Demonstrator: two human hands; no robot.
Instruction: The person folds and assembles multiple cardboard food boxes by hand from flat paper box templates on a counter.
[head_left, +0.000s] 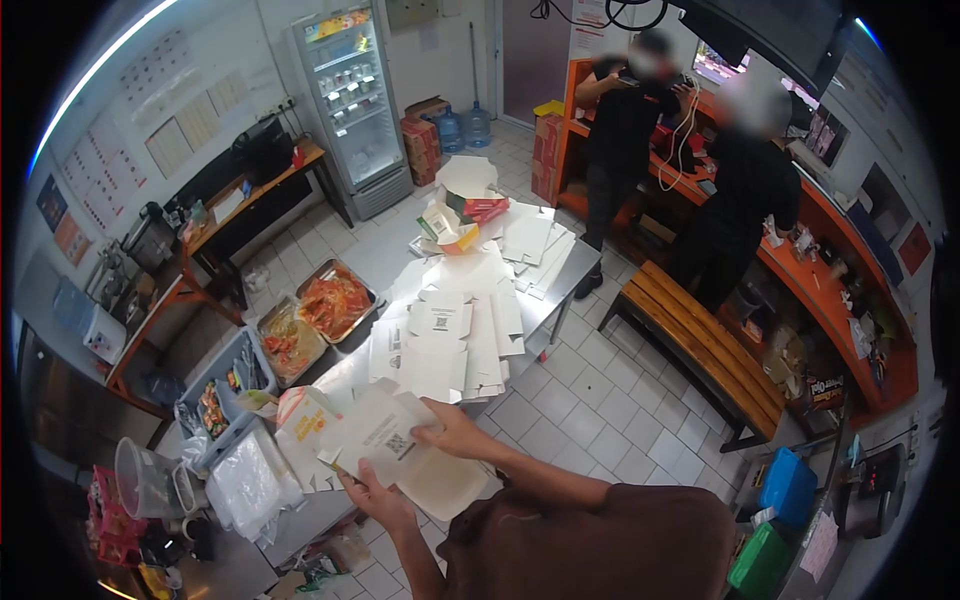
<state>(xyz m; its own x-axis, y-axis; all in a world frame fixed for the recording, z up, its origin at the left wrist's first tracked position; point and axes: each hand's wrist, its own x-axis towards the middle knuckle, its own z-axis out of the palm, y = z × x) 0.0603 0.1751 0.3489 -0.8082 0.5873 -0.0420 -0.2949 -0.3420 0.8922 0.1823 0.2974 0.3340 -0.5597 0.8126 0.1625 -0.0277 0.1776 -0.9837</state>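
A white cardboard sheet with a printed code is held between my two hands over the metal table. My right hand pinches its right edge. At its lower left edge, my left hand grips the card with curled fingers. Beneath and to the left lies a printed carton in orange and white. A cream-coloured open box shows below the sheet, close to my body. Just beyond my hands, flat white cartons lie in an overlapping pile.
Food trays and a grey crate stand left of the table. Clear plastic bags lie at the near left. A wooden bench is on the right, with two people behind it at an orange counter.
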